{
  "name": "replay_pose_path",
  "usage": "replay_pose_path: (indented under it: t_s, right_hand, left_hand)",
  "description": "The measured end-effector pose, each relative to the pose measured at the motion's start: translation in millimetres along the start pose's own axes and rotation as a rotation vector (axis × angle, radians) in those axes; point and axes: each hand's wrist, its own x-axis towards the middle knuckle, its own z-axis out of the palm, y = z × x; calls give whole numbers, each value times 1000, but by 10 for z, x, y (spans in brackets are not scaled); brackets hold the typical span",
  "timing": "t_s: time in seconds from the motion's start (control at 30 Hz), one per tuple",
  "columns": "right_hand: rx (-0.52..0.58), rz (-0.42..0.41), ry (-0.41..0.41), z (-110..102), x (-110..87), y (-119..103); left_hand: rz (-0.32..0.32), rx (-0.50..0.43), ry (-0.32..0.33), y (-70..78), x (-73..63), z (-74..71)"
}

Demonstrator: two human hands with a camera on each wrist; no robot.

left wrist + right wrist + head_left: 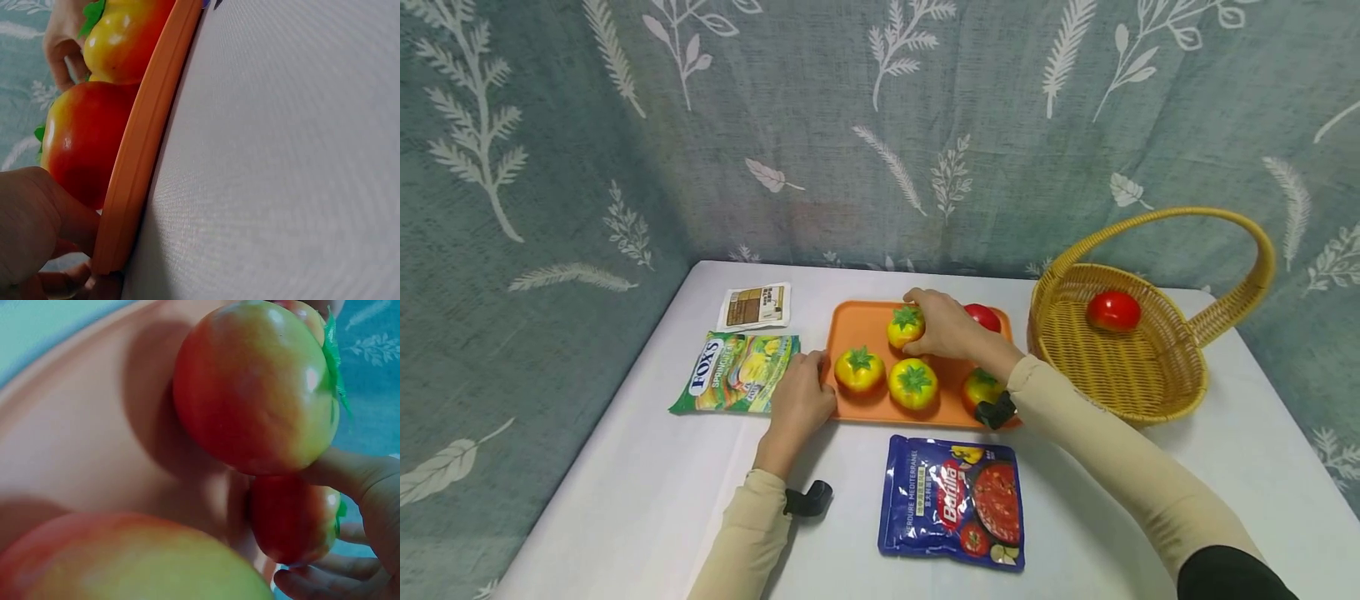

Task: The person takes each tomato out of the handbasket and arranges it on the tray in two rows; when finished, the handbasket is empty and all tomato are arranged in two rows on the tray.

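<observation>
An orange tray (850, 314) holds several yellow-and-red persimmons with green leafy tops and one red fruit (982, 317). My left hand (802, 396) grips the tray's left edge; in the left wrist view its thumb lies at the rim, close to a persimmon (87, 140). Reaching over the tray from the right, my right hand (951, 325) holds the back persimmon (906, 325) between thumb and fingers. That persimmon (292, 519) shows between them in the right wrist view, behind a larger-looking one (256, 387). The right forearm partly covers the persimmon (981, 387) at the tray's right.
To the right stands a wicker basket (1097, 379) with a tall handle and a red fruit (1114, 311) inside. A green candy bag (741, 372) and a small white-and-brown packet (756, 307) lie left of the tray. In front is a blue sauce pouch (951, 502).
</observation>
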Motion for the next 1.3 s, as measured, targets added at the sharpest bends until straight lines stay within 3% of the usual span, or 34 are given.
replay_pose_path:
  t_s: [0.57,0.97,1.3]
  right_hand:
    - [-24,-2,28,-127,-165,11]
    - [-40,-33,110,-267,-449,1]
    - [-6,-69,174,-372,-816,41]
  left_hand:
    - [6,-12,-6,18,6,-9]
    - [5,-18,9,6,-13,-7]
    - [2,-24,-2,10,-12,-6]
